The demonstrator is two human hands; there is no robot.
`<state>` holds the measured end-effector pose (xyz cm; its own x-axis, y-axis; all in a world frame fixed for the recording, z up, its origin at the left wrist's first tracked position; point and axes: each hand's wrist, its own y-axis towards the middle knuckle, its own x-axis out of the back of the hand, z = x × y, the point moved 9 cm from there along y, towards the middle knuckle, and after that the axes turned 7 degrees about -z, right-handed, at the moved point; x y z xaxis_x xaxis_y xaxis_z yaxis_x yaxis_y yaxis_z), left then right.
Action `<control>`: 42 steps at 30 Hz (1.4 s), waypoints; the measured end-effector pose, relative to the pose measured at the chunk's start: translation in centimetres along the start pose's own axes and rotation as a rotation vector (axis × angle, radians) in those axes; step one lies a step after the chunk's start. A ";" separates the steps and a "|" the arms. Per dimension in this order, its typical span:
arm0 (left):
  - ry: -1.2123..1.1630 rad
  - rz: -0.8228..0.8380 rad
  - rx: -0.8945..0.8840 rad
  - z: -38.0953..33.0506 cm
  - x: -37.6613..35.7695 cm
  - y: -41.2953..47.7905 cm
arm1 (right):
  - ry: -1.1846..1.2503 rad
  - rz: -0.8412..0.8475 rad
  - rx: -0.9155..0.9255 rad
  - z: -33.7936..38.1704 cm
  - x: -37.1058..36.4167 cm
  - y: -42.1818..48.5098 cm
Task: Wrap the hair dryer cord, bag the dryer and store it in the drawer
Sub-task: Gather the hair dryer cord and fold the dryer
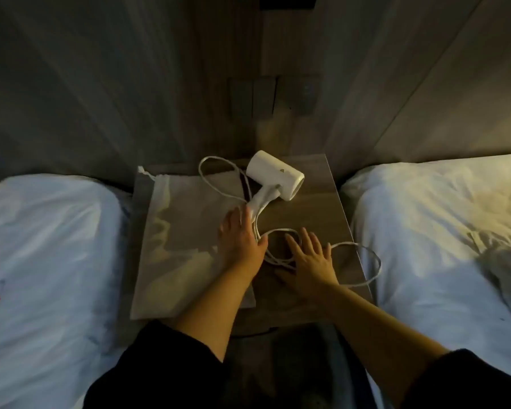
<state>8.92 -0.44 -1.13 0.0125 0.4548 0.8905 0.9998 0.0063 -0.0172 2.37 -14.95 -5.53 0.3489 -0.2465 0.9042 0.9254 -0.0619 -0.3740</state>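
A white hair dryer (278, 180) lies on its side on the wooden nightstand (316, 208), nozzle to the right, handle pointing down-left. Its white cord (372, 261) loops behind the dryer and trails over the nightstand's right edge. A flat pale drawstring bag (183, 243) covers the left half of the top. My left hand (241, 240) rests flat, fingers apart, at the handle's end and touches the cord. My right hand (309, 258) lies flat, fingers spread, on a cord loop. No drawer is visible.
White bedding lies on both sides: one bed (48, 276) to the left, another bed (449, 237) to the right. A panelled wall with dark switch plates (273, 95) stands behind the nightstand. The room is dim.
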 end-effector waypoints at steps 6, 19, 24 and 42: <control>0.099 0.019 -0.003 1.1 -4.0 3.6 | 0.004 -0.262 0.049 0.0 -1.4 0.1; 0.082 -0.061 -0.219 0.0 -4.3 6.3 | 0.094 -0.715 0.222 0.2 0.3 -0.5; 0.333 -0.284 -0.404 -2.2 -0.1 2.9 | 0.061 -0.712 0.234 0.5 0.3 0.0; -0.885 0.098 -0.033 1.8 1.9 -23.2 | 0.533 -0.829 0.425 -3.3 -5.2 -23.3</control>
<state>-14.28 1.91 0.17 0.0966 0.9733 0.2084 0.9949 -0.0881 -0.0497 -21.53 -15.43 -2.16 -0.4263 -0.6787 0.5980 0.8555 -0.0879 0.5102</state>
